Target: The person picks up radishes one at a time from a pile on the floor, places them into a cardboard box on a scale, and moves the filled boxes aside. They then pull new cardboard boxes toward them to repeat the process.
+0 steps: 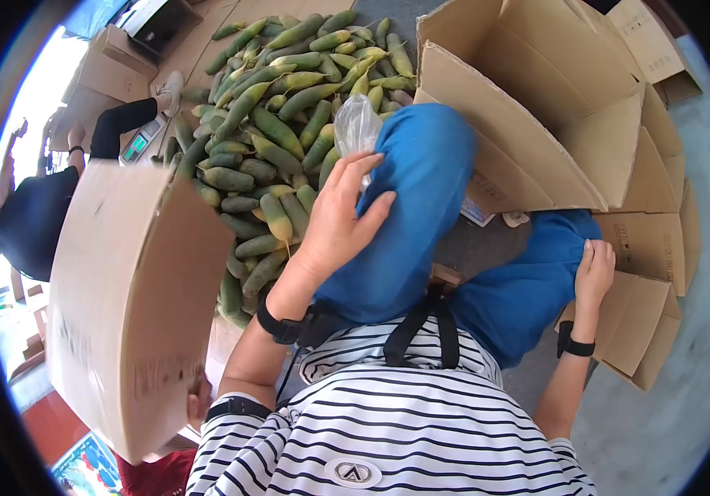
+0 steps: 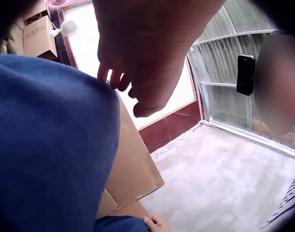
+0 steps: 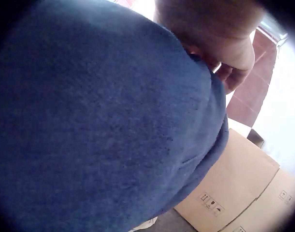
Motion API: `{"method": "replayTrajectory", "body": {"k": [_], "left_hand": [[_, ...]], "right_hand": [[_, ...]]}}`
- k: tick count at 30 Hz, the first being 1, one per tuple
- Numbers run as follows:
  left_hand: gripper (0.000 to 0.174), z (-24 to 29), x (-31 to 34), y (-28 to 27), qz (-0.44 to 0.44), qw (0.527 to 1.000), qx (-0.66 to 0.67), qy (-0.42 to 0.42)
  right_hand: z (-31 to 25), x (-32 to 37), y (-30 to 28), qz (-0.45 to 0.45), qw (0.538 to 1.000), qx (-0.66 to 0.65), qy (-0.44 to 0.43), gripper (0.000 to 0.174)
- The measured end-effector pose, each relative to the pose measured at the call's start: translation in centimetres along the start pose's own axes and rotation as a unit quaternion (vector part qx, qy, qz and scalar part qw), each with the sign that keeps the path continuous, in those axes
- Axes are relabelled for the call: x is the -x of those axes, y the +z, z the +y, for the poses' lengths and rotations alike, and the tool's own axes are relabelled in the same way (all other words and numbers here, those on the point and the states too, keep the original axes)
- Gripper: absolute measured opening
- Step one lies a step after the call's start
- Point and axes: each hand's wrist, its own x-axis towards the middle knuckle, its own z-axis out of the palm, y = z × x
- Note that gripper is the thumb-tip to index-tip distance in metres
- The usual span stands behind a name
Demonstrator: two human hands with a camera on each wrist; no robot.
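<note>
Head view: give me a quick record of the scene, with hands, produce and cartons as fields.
Left hand: against the left knee, beside a clear plastic bag; contact with bag unclear
Right hand: resting on the right knee
Produce: long green vegetables, heaped ahead and left
Open carton: ahead, beyond the right knee
Left carton: beside the left arm, another hand at its lower edge

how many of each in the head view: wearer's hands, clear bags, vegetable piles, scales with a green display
Left hand and right hand: 2
Clear bag: 1
Vegetable pile: 1
Scale: 1
Total: 5
</note>
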Motion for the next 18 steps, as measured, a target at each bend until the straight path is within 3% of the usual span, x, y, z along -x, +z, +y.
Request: {"method": "replayTrajectory", "body": {"k": [2, 4, 6, 7, 8, 10, 11, 12, 13, 14, 18], "left_hand": [[0.047, -1.8, 0.5, -0.4, -0.074, 0.988, 0.026, -0.137], [0.048, -3.6, 1.1, -0.6, -0.091, 0.983, 0.022, -0.159], [0.048, -4.6, 1.4, -0.8, -0.117, 0.971, 0.002, -0.206], [0.048, -4.8, 1.3, -1.0, -0.117, 0.971, 0.001, -0.207], [0.049, -4.9, 1.2, -1.2, -0.112, 0.966, 0.021, -0.233], [0.050, -5.5, 1.0, -1.6, -0.108, 0.960, 0.040, -0.257], [0.051, -6.4, 1.1, -1.5, -0.106, 0.948, 0.040, -0.297], [0.052, -7.7, 1.4, -1.2, -0.103, 0.935, 0.041, -0.336], [0.053, -11.3, 2.9, -0.4, -0.101, 0.948, -0.041, -0.298], [0.053, -13.3, 4.0, -0.1, -0.100, 0.949, -0.041, -0.295], [0.054, -18.7, 8.5, 0.4, -0.156, 0.903, -0.202, -0.345]], "right_hand": [[0.8, -0.5, 0.0, -0.034, 0.999, -0.031, 0.016, 0.024], [1.1, -1.5, -0.2, -0.056, 0.997, -0.041, 0.028, 0.022], [0.9, -2.6, -0.6, 0.017, 0.978, -0.173, 0.115, 0.020], [0.1, -3.3, -1.5, 0.080, 0.968, -0.206, 0.120, 0.022], [-0.7, -4.0, -2.5, 0.080, 0.967, -0.208, 0.120, 0.022], [-3.7, -5.5, -5.1, 0.247, 0.932, -0.258, 0.063, 0.025], [-5.2, -6.1, -6.3, 0.248, 0.932, -0.257, 0.065, 0.025], [-6.8, -6.6, -7.3, 0.259, 0.948, -0.184, 0.009, 0.026], [-8.0, -7.1, -8.1, 0.268, 0.956, -0.109, -0.047, 0.026], [-8.8, -7.3, -8.4, 0.242, 0.963, -0.088, -0.076, 0.028], [-10.7, -8.6, -7.1, 0.175, 0.964, -0.148, -0.137, 0.033]]}}
